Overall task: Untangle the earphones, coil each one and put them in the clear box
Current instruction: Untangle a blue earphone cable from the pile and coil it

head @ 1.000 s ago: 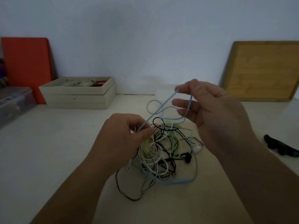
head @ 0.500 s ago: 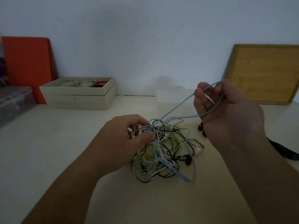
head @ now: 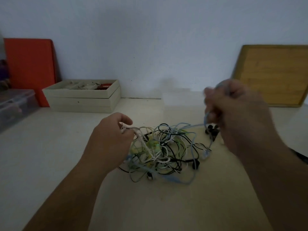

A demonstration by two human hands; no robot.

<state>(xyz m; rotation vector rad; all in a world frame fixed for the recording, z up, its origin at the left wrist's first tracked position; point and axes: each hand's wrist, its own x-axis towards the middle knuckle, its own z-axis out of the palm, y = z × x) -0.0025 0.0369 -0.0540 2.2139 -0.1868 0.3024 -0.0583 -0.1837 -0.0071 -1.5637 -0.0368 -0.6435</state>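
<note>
Pale wall (head: 150,39) at back, off-white table (head: 50,164) fills the lower view. Wooden board (head: 275,75) leans on the wall at far right. Orange board (head: 30,64) leans on the wall at far left. Open beige box (head: 83,101) sits in front of the orange board and holds small items, too dim to name. Lidded clear bin (head: 15,105) at the left edge, contents unclear.

Both forearms come in from the bottom, and the hands are well apart with the tangle between them. Left hand (head: 110,142) is low at the tangle's left edge, its thumb and fingers pinching a bunch of white cords (head: 138,130). Right hand (head: 236,110) is raised above the table, right of the tangle, and motion-blurred. Its fingers are curled into a fist round a light blue cord (head: 193,125). The exact finger hold cannot be told through the blur.

Earphone tangle (head: 163,150) lies on the table mid-frame. It is a mix of white, black, green-yellow and light blue cords, all knotted in one pile. The light blue cord runs from the right fist down and left into the top of the pile. More blue loops lie along the pile's near and right sides.

Small clear box (head: 176,99) stands on the table by the wall, behind the tangle and apart from it. It is faint, so I cannot tell whether anything is inside.

Black earbud (head: 195,165) lies at the pile's near-right edge. Dark earbud pieces (head: 210,130) lie just under the right hand. A dark object (head: 301,157) at the right edge is partly hidden by the right forearm.
</note>
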